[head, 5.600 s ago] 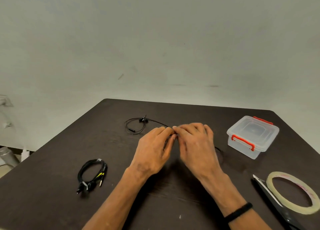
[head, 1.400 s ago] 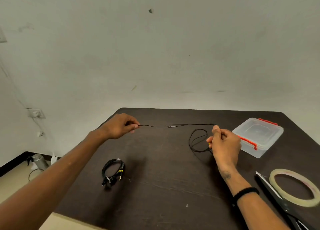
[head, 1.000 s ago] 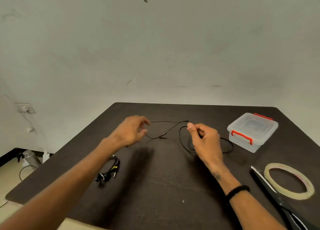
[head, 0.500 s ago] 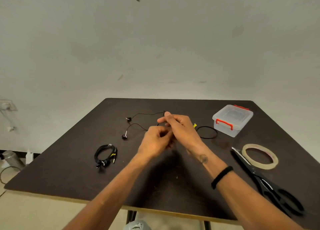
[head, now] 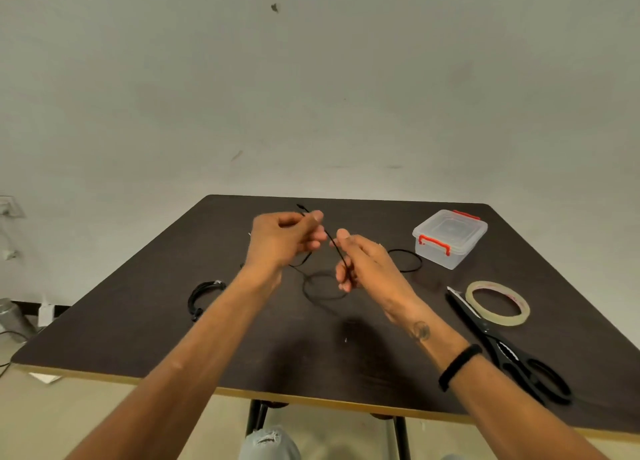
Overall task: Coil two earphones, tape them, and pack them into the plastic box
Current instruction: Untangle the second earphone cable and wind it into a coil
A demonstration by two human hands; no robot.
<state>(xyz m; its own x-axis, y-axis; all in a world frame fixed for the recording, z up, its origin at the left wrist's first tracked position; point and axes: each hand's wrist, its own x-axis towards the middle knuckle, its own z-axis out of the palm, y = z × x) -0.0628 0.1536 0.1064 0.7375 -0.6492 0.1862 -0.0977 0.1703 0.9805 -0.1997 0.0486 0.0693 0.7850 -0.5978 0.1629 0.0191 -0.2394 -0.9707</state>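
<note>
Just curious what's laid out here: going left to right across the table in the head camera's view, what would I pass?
Coiled black earphone → left hand → right hand → clear plastic box with red latches → tape roll. The scissors overlap the tape's span, so I leave them out.

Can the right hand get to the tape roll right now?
Probably not yet: the right hand is busy gripping the earphone cable. The path to the tape roll looks clear, though the scissors lie beside it.

Matt dark wood-look table; clear glossy plastic box, red clips; shiny translucent tape roll; black plastic-handled scissors.
</note>
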